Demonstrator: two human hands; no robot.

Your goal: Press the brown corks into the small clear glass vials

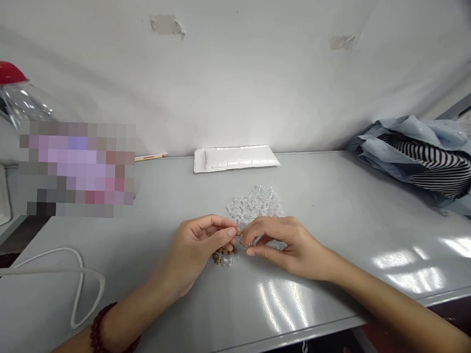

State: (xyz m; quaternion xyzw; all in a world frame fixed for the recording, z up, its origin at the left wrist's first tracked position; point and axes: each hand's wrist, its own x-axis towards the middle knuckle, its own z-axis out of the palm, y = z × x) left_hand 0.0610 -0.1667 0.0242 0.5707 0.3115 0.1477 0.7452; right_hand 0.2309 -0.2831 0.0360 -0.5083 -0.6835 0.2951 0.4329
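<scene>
Left hand point(202, 245) nearly closed, thumb and forefinger pinching a small brown bead-like piece point(238, 231) just nearside of the loose heap of tiny clear plastic pieces point(255, 203); right hand point(281, 244) curled narrow on a small transparent piece point(248, 244), also nearside; more small brown pieces point(217, 257) lie beneath the left fingertips, near-left of the heap, on the glossy grey worktop point(319, 200). A slack pinch could drop the held brown one among the rest; right knuckles brushing the heap could scatter it.
</scene>
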